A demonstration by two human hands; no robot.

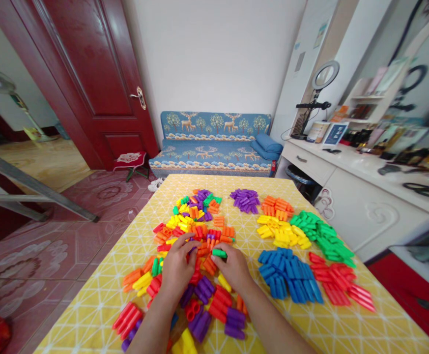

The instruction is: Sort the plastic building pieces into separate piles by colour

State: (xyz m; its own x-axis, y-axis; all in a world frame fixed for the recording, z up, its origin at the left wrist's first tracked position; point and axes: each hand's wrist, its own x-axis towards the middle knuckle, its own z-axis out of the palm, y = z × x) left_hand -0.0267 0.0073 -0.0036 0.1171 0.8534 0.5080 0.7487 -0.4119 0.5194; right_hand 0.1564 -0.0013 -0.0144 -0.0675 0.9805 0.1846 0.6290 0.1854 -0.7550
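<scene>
My right hand (232, 265) pinches a green plastic tube piece (219, 253) between thumb and fingers, just above the mixed pile. Over the left part of that pile, my left hand (179, 260) has its fingers and thumb curled towards each other. A bit of purple shows by its fingertips, but whether they grip it is hidden. Around both hands lie mixed tube pieces, among them red pieces (128, 319), purple pieces (204, 289), yellow pieces (142, 282) and orange pieces (132, 279). My forearms cover part of the pile.
Single-colour heaps lie beyond and right: purple (245, 201), orange (276, 206), yellow (283, 231), green (321, 234), blue (290, 275) and red (339, 280). A yellow patterned cloth (100, 305) covers the table. Past it stand a blue sofa (214, 147) and a white dresser (361, 196).
</scene>
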